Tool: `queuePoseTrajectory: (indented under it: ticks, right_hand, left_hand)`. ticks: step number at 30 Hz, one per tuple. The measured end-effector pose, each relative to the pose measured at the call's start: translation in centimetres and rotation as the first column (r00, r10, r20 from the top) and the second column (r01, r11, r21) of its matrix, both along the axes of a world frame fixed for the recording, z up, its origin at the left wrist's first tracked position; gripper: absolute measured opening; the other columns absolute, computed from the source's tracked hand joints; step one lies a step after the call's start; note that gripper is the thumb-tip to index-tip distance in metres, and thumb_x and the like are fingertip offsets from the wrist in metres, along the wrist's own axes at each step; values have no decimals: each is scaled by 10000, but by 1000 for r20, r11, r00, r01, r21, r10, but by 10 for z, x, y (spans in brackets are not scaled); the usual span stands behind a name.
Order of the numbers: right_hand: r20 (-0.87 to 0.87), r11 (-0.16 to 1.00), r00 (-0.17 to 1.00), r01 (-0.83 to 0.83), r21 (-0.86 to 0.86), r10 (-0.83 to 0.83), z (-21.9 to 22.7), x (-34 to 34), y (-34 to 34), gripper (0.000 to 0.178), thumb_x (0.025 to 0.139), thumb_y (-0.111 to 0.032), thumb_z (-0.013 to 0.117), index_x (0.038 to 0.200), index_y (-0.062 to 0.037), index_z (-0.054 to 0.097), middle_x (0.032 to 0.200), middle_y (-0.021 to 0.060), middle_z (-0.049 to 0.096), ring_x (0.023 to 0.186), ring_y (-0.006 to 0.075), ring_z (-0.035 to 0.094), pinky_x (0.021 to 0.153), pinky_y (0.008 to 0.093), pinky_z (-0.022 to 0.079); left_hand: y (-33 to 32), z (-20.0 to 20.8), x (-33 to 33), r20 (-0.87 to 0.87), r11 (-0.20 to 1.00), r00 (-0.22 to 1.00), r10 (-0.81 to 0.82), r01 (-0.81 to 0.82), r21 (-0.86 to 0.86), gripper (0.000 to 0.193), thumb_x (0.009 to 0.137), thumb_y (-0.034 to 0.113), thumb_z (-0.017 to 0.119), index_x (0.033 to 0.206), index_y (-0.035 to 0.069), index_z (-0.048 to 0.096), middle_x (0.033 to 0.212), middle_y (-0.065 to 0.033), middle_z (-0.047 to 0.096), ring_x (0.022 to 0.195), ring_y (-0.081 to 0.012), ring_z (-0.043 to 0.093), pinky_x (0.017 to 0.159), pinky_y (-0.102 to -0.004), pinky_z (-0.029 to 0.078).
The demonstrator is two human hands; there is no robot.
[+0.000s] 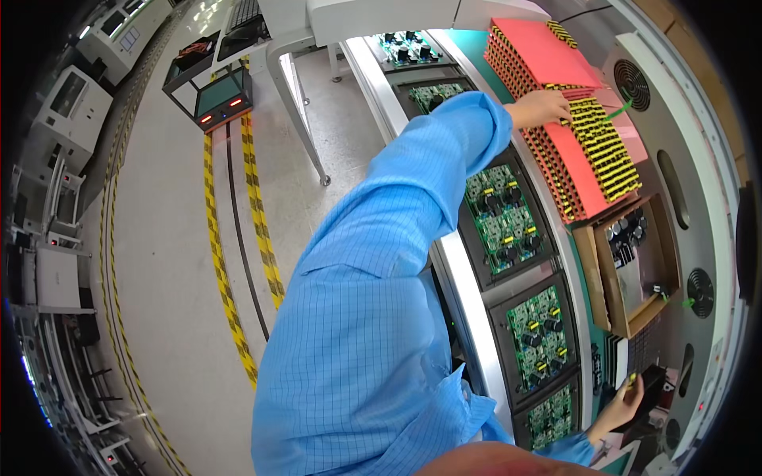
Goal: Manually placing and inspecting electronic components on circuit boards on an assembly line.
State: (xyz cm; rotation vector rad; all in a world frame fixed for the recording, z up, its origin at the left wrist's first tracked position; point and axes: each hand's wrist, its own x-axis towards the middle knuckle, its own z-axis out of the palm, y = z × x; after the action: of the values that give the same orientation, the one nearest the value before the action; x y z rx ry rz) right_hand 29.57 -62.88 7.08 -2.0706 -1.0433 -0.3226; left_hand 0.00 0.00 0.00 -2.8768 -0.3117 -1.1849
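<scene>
My left arm in a blue checked sleeve reaches across to the far right. The left hand [544, 109] has its fingers bent together at the edge of rows of small yellow-and-black components [603, 151], which lie on a stack of pink foam sheets [578, 170]; whatever sits between its fingertips is hidden. Low at the right, my right hand [619, 411] is raised with thumb and fingers pinching a small yellow-and-black component [633, 379]. Between the arms, green circuit boards [502, 213] sit in dark carrier frames along a conveyor [480, 317].
Beside the foam stack stands an open cardboard box [605, 278] with black cylindrical parts. A second pink foam stack [548, 51] lies farther off. A grey panel with round fans [633, 83] bounds the right. Leftward, a low cart [210, 99] stands by yellow-black floor tape.
</scene>
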Motion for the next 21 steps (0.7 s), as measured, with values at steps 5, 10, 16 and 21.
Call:
queuePoseTrajectory:
  ticks: [5,10,16,21]
  right_hand:
    - [-88,967,964,254,9,-253,-52,30,-138,292,959,-38,679,1245,13,657,1159,93,695,1028,173,649,926,299,510]
    - [-114,934,932,351,57,-344,-66,-6,-191,287,918,-121,743,1190,-37,711,1081,65,748,989,153,681,888,287,525]
    - [-208,931,910,365,-14,-359,-87,-1,-228,333,862,-47,783,1181,-19,691,1089,50,743,1020,124,680,913,259,510]
    - [-225,950,923,308,-60,-313,-89,-20,-237,339,801,15,786,1116,-70,695,771,-5,599,651,68,465,611,237,435]
  left_hand:
    - [-20,13,32,219,994,974,64,-82,75,284,849,167,725,1130,133,745,1122,-79,668,1096,-264,624,924,-396,543]
    - [-120,52,68,377,958,898,-227,277,-82,300,842,161,772,1126,80,718,1049,-104,697,964,-272,670,863,-391,537]
    - [-312,80,94,151,681,850,-504,499,-536,317,858,73,757,1166,69,686,1030,-54,719,895,-158,695,776,-277,563]
    - [-443,53,138,-76,542,641,-763,571,-617,287,834,79,755,1116,95,708,1048,-32,703,856,-148,665,693,-270,529]
